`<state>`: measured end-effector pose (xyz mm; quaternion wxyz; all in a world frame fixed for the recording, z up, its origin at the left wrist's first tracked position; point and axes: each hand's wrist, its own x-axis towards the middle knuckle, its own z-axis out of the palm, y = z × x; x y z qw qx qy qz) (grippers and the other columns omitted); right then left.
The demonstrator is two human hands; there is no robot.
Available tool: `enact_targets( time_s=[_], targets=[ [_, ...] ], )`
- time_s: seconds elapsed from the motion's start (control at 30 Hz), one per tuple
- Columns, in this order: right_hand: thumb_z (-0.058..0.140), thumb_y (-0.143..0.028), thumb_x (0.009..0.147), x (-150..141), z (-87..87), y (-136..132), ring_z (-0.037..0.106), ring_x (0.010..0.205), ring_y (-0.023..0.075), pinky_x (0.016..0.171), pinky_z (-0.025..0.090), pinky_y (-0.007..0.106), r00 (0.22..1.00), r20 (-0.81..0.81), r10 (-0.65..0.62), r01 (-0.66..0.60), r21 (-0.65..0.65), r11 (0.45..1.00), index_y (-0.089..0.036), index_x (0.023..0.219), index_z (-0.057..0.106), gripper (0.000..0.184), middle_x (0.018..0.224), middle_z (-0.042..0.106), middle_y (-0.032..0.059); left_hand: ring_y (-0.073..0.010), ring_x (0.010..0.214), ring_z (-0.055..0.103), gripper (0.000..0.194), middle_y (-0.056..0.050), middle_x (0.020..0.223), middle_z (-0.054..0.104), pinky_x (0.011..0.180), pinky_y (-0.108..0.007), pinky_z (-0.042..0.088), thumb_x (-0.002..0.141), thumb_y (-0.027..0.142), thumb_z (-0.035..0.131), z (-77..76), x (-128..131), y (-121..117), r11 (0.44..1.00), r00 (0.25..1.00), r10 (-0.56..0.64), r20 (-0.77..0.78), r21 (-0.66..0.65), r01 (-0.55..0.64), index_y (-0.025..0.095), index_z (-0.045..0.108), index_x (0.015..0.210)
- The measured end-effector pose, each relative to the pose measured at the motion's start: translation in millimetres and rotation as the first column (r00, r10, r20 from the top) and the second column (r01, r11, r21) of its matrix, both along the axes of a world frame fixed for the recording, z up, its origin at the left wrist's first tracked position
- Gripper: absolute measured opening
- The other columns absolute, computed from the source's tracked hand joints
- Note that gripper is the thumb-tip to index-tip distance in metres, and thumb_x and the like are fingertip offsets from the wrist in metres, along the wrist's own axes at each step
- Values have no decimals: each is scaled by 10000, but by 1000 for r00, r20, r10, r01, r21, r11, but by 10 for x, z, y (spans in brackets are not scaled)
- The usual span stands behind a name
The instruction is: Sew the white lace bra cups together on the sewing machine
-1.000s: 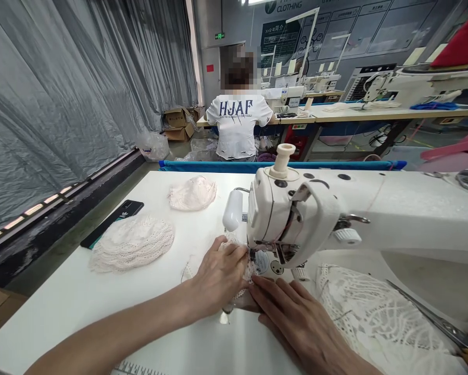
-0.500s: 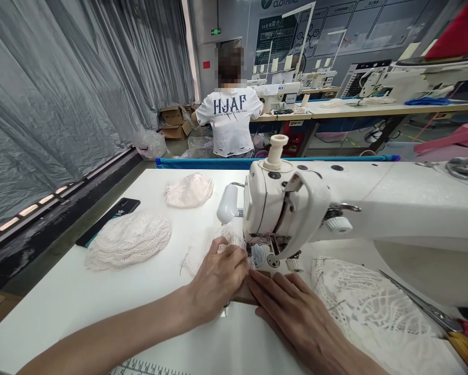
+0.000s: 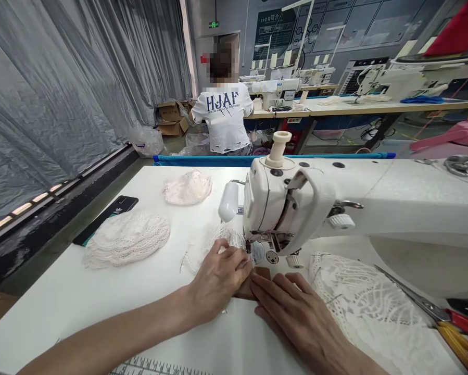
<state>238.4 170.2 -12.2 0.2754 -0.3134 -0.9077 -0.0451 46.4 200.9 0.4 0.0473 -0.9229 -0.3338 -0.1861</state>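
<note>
White lace fabric (image 3: 202,245) lies on the table under the needle end of the sewing machine (image 3: 273,208). My left hand (image 3: 222,276) is closed on its near edge, fingers bent, just left of the presser foot. My right hand (image 3: 292,307) rests flat, fingers stretched out, with the fingertips on a brown patch (image 3: 263,273) of the machine bed beside the left fingertips. The needle itself is hidden behind the machine head and fingers. More white lace pieces (image 3: 366,302) lie to the right, under the machine arm.
At the left, stacked lace cups (image 3: 128,237) partly cover a dark phone-like box (image 3: 116,208); another cup piece (image 3: 189,187) lies behind. Scissors (image 3: 417,297) lie at the right. A ruler scale (image 3: 151,364) marks the front edge. A person in a white shirt (image 3: 224,120) sits ahead.
The view has shifted slightly. My hands have come a little apart at the fingertips, showing more of the brown patch; the left still grips the lace.
</note>
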Motion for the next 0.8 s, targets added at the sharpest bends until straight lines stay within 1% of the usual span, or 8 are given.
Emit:
enact_targets(
  time_s=[0.13, 0.3, 0.33, 0.4, 0.47, 0.53, 0.67, 0.8],
  targets=[
    [446, -162, 927, -22, 52, -29, 543, 930, 211, 738, 379, 356, 1000, 29, -3, 6, -95, 995, -126, 1028, 599, 187, 1068, 650, 87, -158, 895, 573, 174, -42, 973, 617, 867, -371, 360, 934, 150, 377, 15, 47, -43, 999, 1000, -14, 3, 42, 14, 162, 515, 1041],
    [494, -222, 911, 122, 306, -140, 546, 889, 177, 752, 407, 327, 997, 76, 17, 0, -219, 976, -165, 955, 593, 122, 1023, 647, 46, -180, 870, 583, 207, -66, 950, 629, 844, -381, 365, 911, 78, 368, 31, 62, -48, 993, 998, -58, 7, 103, 57, 137, 521, 1036],
    [479, -211, 915, 192, 352, -170, 551, 848, 169, 729, 415, 317, 997, 74, -19, 35, -232, 972, -170, 941, 594, 125, 970, 651, 43, -177, 862, 583, 224, -67, 948, 628, 843, -380, 363, 901, 49, 361, 26, 61, -42, 990, 998, -68, 14, 125, 66, 135, 525, 1025],
    [424, -173, 927, 362, 397, -216, 555, 793, 168, 696, 428, 312, 981, 52, -188, 195, -194, 961, -160, 940, 595, 171, 900, 644, 61, -170, 842, 584, 242, -62, 931, 627, 843, -378, 361, 880, 6, 365, 11, 60, -35, 984, 997, -74, 20, 161, 70, 134, 531, 1002],
    [374, -163, 938, 524, 374, -227, 562, 817, 191, 700, 440, 330, 921, 30, -388, 389, -108, 915, -138, 958, 591, 220, 913, 632, 99, -167, 828, 582, 228, -51, 898, 626, 844, -376, 359, 869, -5, 388, -4, 62, -31, 981, 997, -67, 27, 182, 61, 139, 534, 970],
    [341, -185, 947, 616, 302, -203, 565, 826, 208, 692, 447, 341, 874, 49, -483, 485, -56, 873, -140, 906, 594, 260, 907, 625, 110, -163, 819, 577, 212, -37, 872, 624, 846, -377, 359, 871, -1, 394, -18, 66, -27, 982, 998, -57, 31, 181, 51, 147, 533, 933],
    [315, -205, 955, 481, 161, -112, 534, 659, 175, 599, 420, 300, 900, 116, -420, 432, -109, 895, -166, 700, 544, 345, 696, 574, 53, -144, 807, 565, 212, -21, 858, 621, 843, -364, 364, 878, -3, 373, -29, 66, -16, 986, 999, -33, 7, 164, 31, 143, 527, 876],
    [341, -223, 952, 202, 122, 39, 532, 640, 169, 576, 405, 285, 943, 92, -320, 332, -155, 931, -161, 760, 559, 297, 689, 574, 47, -139, 847, 566, 181, -18, 884, 627, 886, -367, 352, 884, 21, 402, -24, 37, 1, 988, 999, -29, -28, 148, 33, 142, 534, 909]
  ],
)
